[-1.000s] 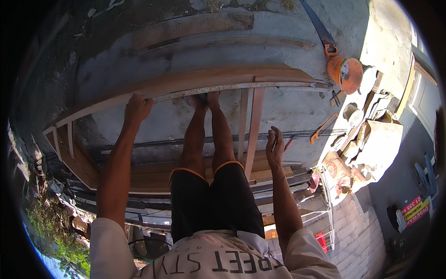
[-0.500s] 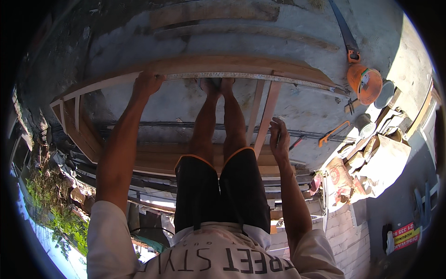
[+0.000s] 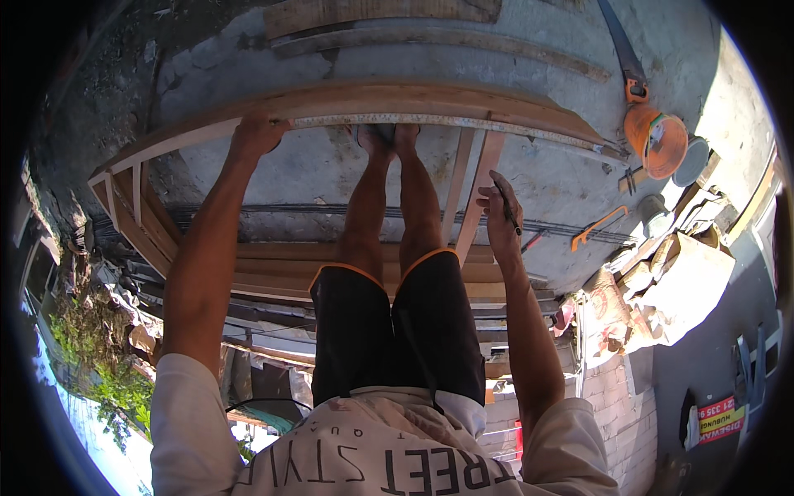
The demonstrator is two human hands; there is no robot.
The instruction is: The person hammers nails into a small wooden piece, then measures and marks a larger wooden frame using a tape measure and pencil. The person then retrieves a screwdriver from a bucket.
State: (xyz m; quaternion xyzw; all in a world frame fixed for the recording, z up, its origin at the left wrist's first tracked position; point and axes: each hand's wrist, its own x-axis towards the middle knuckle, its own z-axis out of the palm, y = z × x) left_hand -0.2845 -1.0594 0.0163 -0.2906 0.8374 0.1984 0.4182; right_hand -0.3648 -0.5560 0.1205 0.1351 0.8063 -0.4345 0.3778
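A wooden frame [image 3: 364, 101] of long beams with short crosspieces lies around my legs. Along its far beam stretches a pale, marked measuring tape [image 3: 413, 120]. My left hand [image 3: 260, 137] is closed on the tape's left part, pressed against that beam; its fingertips are partly hidden. The tape's right end reaches the frame's far right corner. My right hand [image 3: 501, 217] hovers right of a crosspiece [image 3: 481, 186], holding a slim dark pen [image 3: 514, 217] that slants through the fingers. It touches neither tape nor wood.
At the far right, a handsaw [image 3: 622, 50] lies beside an orange bucket [image 3: 653, 142]. An orange hacksaw [image 3: 597, 228] rests on the concrete near paper sacks [image 3: 686, 277]. Loose planks [image 3: 438, 35] lie beyond the frame. Dark rods run across the ground beneath it.
My right hand has risen farther from me, and the pen now shows clearly in it. My left hand stays on the tape at the far beam. The view has shifted slightly.
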